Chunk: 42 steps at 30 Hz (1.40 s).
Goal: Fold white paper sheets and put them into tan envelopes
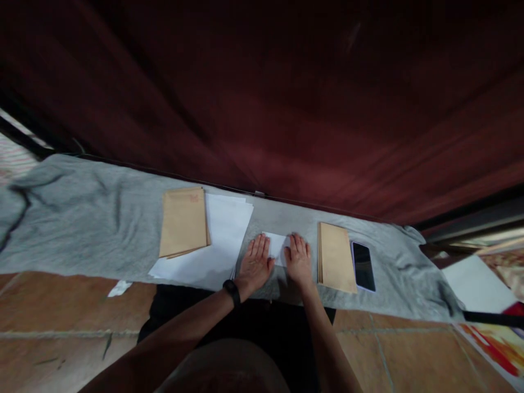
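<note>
My left hand (256,263) and my right hand (298,259) lie flat side by side, fingers stretched out, pressing on a small folded white paper (277,244) on a grey cloth (90,218). A black band sits on my left wrist. To the left lies a stack of white sheets (221,240) with brown envelopes (183,221) on top of it. To the right of my right hand lies another pile of brown envelopes (335,256).
A dark phone (363,266) lies face up beside the right envelopes. A dark red curtain (286,98) hangs behind the cloth. The floor is brown tile (61,322) with a white scrap (119,288). White and colourful papers (478,286) lie at the right.
</note>
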Motion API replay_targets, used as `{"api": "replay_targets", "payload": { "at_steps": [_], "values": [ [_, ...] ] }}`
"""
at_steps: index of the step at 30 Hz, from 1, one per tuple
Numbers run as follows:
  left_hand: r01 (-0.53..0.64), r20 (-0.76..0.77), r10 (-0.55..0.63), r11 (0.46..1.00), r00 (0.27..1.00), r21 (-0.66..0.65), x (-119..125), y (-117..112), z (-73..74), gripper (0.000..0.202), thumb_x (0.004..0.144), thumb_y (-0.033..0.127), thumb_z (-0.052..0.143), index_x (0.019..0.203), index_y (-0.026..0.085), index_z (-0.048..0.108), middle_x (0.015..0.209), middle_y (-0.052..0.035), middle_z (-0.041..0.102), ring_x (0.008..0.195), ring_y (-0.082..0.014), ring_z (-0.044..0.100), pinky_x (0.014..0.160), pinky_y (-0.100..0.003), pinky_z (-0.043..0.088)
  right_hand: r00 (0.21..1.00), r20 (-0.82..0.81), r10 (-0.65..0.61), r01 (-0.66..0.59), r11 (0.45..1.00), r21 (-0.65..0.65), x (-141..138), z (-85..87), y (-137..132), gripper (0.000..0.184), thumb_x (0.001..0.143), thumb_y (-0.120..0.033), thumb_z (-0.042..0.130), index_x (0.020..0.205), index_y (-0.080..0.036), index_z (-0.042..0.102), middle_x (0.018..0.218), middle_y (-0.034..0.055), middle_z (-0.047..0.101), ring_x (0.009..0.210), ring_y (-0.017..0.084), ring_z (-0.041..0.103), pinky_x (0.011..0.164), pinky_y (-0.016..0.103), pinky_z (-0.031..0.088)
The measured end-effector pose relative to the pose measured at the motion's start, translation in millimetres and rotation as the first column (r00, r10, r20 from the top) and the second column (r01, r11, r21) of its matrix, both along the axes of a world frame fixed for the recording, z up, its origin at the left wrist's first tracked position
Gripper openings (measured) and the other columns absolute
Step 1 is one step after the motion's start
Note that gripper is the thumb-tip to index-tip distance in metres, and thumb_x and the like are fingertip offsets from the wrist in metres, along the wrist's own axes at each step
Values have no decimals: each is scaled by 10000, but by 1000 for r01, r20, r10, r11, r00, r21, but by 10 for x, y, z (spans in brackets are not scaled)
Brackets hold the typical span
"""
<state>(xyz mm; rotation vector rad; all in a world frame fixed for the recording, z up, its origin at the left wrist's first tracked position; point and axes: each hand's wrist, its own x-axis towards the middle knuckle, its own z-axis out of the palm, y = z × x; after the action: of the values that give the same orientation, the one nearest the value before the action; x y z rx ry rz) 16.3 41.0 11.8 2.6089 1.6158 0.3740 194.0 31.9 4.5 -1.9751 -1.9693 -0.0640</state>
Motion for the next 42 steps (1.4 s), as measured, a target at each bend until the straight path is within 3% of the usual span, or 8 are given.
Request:
{"api": "replay_targets", "payload": {
  "at_steps": [12, 20, 25, 28, 31, 34, 38, 42],
  "values": [
    [28, 14, -27, 999, 1000, -33, 22, 10, 23, 707, 990, 434, 400, 1545, 7, 309, 1628, -222, 295, 1539, -327, 214, 1259, -505, 144, 986, -161, 35, -48, 996, -81, 119, 253, 356, 346, 905, -173, 539, 1221, -189, 679, 1161, 127, 667, 1128, 259, 585, 1049, 416, 413],
    [55, 51, -56, 998, 997, 19, -44, -30, 168, 715, 987, 422, 431, 1566, 30, 283, 1660, -192, 221, 1549, -331, 171, 1257, -511, 170, 959, -272, 73, -93, 994, -63, 168, 433, 425, 250, 894, -129, 467, 958, -194, 700, 963, 75, 697, 862, 207, 653, 827, 318, 513],
    [207, 10, -208, 975, 978, 76, -78, -46, 422, 682, 967, 260, 471, 1608, 236, 238, 1681, -51, 218, 1561, -300, 131, 1271, -559, 122, 906, -411, 99, -54, 991, 121, 217, 680, 379, 222, 968, -269, 457, 1026, -192, 657, 994, 78, 715, 966, 221, 664, 894, 358, 518],
    [261, -5, -262, 961, 965, 92, -52, -33, 561, 688, 970, 188, 433, 1614, 278, 208, 1676, -32, 234, 1560, -280, 141, 1278, -551, 116, 868, -466, 169, -39, 961, 275, 222, 769, 298, 213, 989, -311, 460, 1020, -212, 646, 1056, 81, 713, 1059, 226, 648, 979, 408, 500],
    [282, -5, -282, 957, 959, 67, -20, -20, 632, 692, 973, 165, 398, 1619, 281, 181, 1676, -29, 227, 1558, -259, 157, 1284, -524, 136, 876, -431, 218, -87, 949, 303, 185, 690, 148, 209, 994, -278, 447, 1022, -220, 646, 1138, 91, 704, 1164, 235, 615, 1068, 474, 457],
    [292, -15, -292, 954, 956, 65, -7, -27, 605, 666, 980, 155, 374, 1617, 241, 200, 1680, -45, 212, 1561, -238, 143, 1286, -503, 149, 918, -334, 216, -152, 966, 208, 138, 466, -53, 266, 988, -212, 401, 1071, -215, 653, 1168, 98, 703, 1220, 238, 592, 1146, 528, 385],
    [318, -42, -316, 947, 948, 50, -11, -54, 435, 556, 989, 161, 377, 1543, 118, 368, 1649, -123, 298, 1551, -250, 188, 1280, -488, 167, 915, -300, 268, -242, 963, 122, 110, 174, -299, 304, 961, -138, 376, 1105, -204, 635, 1188, 95, 704, 1216, 214, 600, 1171, 520, 370],
    [280, -34, -280, 960, 959, -8, -27, -45, 243, 483, 992, 196, 402, 1459, 100, 479, 1572, -155, 437, 1497, -253, 343, 1248, -454, 241, 916, -315, 249, -233, 968, 89, 114, 97, -409, 313, 921, -101, 392, 1091, -195, 637, 1220, 102, 700, 1225, 207, 603, 1184, 503, 362]
  ]
}}
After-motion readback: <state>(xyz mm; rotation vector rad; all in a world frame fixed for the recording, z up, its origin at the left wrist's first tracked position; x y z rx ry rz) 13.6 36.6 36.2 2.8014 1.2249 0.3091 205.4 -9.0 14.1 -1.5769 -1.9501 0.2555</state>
